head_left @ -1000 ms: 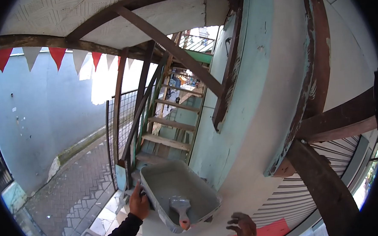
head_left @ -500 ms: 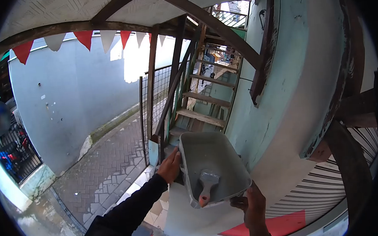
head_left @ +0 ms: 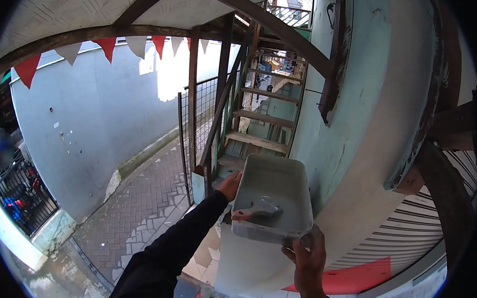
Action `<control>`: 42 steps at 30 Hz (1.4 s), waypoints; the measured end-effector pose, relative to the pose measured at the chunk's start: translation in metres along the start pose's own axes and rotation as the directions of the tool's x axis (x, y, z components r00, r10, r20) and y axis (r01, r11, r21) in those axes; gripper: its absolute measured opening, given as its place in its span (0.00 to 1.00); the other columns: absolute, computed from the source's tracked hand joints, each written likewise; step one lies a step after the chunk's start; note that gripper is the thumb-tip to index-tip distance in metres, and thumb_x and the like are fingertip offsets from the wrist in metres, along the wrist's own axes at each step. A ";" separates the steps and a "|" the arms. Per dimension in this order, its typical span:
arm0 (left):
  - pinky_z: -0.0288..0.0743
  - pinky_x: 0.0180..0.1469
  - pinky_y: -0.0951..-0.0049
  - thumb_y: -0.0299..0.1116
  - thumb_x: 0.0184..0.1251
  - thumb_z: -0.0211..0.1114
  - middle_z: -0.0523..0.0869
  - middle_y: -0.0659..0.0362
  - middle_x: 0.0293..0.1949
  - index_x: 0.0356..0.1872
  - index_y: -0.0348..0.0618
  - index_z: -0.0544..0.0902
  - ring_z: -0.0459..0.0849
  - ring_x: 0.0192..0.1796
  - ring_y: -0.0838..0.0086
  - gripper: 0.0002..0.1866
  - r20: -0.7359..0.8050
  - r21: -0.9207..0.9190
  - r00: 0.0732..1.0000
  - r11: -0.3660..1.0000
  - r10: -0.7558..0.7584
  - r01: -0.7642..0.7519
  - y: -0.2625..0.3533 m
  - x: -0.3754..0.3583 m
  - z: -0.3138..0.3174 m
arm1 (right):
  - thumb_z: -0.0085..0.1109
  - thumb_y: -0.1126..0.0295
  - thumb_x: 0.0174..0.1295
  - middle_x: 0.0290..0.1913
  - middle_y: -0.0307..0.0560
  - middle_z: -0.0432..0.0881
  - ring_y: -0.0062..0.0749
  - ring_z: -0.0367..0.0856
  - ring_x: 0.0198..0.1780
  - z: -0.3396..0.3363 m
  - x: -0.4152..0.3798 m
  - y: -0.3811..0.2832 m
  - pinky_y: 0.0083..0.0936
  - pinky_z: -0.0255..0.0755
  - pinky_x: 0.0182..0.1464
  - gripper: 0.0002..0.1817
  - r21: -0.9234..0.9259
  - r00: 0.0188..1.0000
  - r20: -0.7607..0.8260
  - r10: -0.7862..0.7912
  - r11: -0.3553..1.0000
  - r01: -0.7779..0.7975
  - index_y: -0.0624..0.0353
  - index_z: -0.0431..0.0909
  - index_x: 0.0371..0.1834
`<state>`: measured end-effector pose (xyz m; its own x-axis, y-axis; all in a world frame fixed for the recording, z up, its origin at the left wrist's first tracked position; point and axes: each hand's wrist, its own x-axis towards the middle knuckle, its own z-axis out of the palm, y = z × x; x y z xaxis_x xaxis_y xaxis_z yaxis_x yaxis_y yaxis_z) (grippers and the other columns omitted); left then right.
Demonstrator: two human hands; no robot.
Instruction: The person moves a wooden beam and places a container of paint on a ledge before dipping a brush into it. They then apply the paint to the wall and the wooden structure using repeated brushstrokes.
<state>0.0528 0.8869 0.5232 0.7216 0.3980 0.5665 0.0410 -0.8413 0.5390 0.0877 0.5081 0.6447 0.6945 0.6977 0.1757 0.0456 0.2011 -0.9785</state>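
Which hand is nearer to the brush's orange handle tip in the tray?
Left. The left hand grips the tray rim right beside the brush handle tip; the right hand holds the tray's near edge, below the brush head.

A long black sleeve (head_left: 163,255) covers the person's left arm from the shoulder down to the wrist, its cloth plain, matte and softly creased, with no print or marking. The left hand (head_left: 231,186) beyond the cuff is bare. The right hand (head_left: 306,256) is bare too, with a narrow dark cuff edge just showing at its wrist.
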 end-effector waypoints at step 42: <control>0.74 0.61 0.64 0.48 0.80 0.33 0.84 0.38 0.54 0.65 0.26 0.73 0.84 0.58 0.51 0.33 -0.603 -0.368 0.755 0.930 -0.259 0.026 0.159 -0.102 0.004 | 0.67 0.69 0.56 0.30 0.52 0.81 0.47 0.82 0.37 0.026 0.179 -0.086 0.36 0.77 0.43 0.12 -0.523 0.562 0.819 -0.117 0.252 0.814 0.58 0.86 0.43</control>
<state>-0.0112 0.7110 0.5486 0.1172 0.7389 0.6636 -0.1974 -0.6375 0.7447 0.1890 0.6334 0.7633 -0.2033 0.9316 0.3014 0.9524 0.2596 -0.1600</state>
